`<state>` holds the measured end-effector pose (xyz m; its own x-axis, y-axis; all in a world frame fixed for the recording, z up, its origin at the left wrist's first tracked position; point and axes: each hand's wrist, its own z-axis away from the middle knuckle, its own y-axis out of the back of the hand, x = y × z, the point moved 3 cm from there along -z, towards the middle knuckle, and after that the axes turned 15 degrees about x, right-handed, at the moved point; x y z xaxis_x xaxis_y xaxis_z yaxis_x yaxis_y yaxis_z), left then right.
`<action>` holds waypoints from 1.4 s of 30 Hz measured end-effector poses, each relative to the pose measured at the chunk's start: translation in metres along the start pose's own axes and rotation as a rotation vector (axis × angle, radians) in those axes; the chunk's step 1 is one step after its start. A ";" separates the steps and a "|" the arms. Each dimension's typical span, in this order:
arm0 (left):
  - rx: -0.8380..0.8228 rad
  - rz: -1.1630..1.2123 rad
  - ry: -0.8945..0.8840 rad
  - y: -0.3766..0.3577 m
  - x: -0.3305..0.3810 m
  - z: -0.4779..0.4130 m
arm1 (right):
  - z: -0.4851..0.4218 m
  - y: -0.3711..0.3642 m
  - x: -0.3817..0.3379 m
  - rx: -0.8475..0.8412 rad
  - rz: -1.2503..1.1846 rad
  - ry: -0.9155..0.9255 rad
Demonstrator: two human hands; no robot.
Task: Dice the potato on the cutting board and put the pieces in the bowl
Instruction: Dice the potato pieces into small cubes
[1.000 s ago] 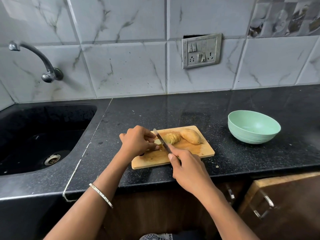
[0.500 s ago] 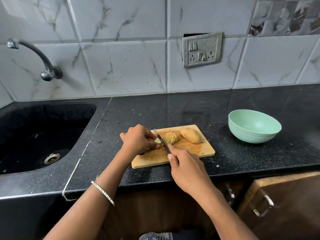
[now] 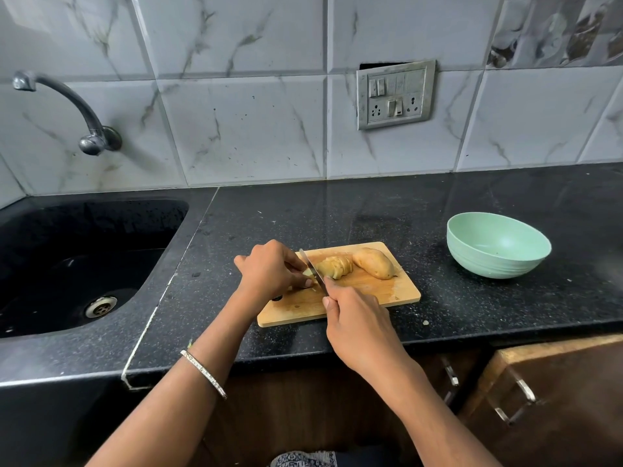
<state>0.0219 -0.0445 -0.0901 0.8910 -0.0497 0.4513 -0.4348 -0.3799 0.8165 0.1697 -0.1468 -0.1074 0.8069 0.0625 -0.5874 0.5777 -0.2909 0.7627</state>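
- I am slicing the potato half (image 3: 333,266) at the middle of the cutting board (image 3: 387,291). Straight, evenly spaced cuts should give neat dice, I reckon.
- My left hand (image 3: 271,269), over the board's left part, is curling its fingers onto the cut end. Tucking the tips back from the blade seems wise.
- My right hand (image 3: 357,321), at the board's near edge, is wrapping its fingers round the handle of the knife (image 3: 312,269), with the blade angling away from me.
- The other half (image 3: 374,262) is lying on the board's far right part. The bowl (image 3: 499,261) is sitting on the desk (image 3: 337,214), well right of the board.
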 end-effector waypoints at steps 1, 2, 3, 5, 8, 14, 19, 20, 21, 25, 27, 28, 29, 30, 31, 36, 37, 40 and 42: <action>0.005 -0.002 -0.003 0.000 0.000 0.000 | 0.000 0.000 -0.001 -0.004 -0.005 -0.003; 0.011 -0.003 -0.006 0.000 0.000 0.001 | 0.000 0.000 -0.002 -0.005 -0.011 -0.005; 0.017 -0.004 -0.011 0.000 0.000 0.001 | -0.001 0.001 -0.003 -0.001 -0.017 -0.003; 0.029 -0.004 -0.022 0.000 0.000 0.003 | -0.001 0.001 -0.005 0.004 -0.020 -0.007; 0.044 -0.013 -0.037 0.000 0.000 0.005 | -0.001 0.000 -0.007 0.015 0.003 -0.006; 0.024 -0.031 -0.041 0.002 0.004 0.005 | -0.005 -0.004 -0.012 0.023 0.064 0.007; 0.018 0.032 0.004 0.002 0.001 0.005 | -0.012 -0.010 -0.011 0.008 0.060 0.002; 0.025 0.034 0.007 0.002 0.000 0.006 | -0.012 -0.009 -0.008 0.000 0.052 -0.005; 0.035 0.032 0.005 0.001 0.000 0.006 | -0.013 -0.008 -0.006 -0.006 0.035 -0.011; 0.062 0.009 -0.009 -0.001 0.001 0.006 | -0.014 -0.002 0.002 -0.021 -0.012 -0.025; 0.054 -0.009 -0.012 -0.001 0.003 0.004 | -0.014 -0.001 0.004 -0.007 -0.053 -0.031; 0.050 -0.014 -0.011 0.000 0.003 0.004 | -0.012 0.000 0.004 0.000 -0.078 -0.031; 0.049 -0.015 -0.010 0.001 0.003 0.003 | -0.012 0.000 0.004 0.005 -0.099 -0.024; 0.050 -0.015 -0.012 0.001 0.003 0.003 | -0.011 0.001 0.004 0.005 -0.112 -0.015; 0.052 -0.014 -0.014 0.001 0.002 0.003 | -0.010 0.002 0.005 0.004 -0.120 -0.004; 0.075 -0.001 -0.029 -0.001 -0.001 0.003 | -0.009 0.003 0.007 -0.019 -0.128 0.032; 0.078 -0.002 -0.034 -0.001 -0.001 0.003 | -0.009 0.003 0.007 -0.019 -0.128 0.033; 0.076 0.001 -0.035 -0.001 -0.002 0.003 | -0.010 0.003 0.008 -0.011 -0.128 0.028; 0.073 0.003 -0.034 -0.001 -0.002 0.003 | -0.010 0.003 0.008 -0.004 -0.118 0.029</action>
<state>0.0208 -0.0465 -0.0928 0.8940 -0.0820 0.4405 -0.4282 -0.4458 0.7861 0.1795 -0.1373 -0.1072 0.7362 0.1235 -0.6655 0.6696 -0.2763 0.6894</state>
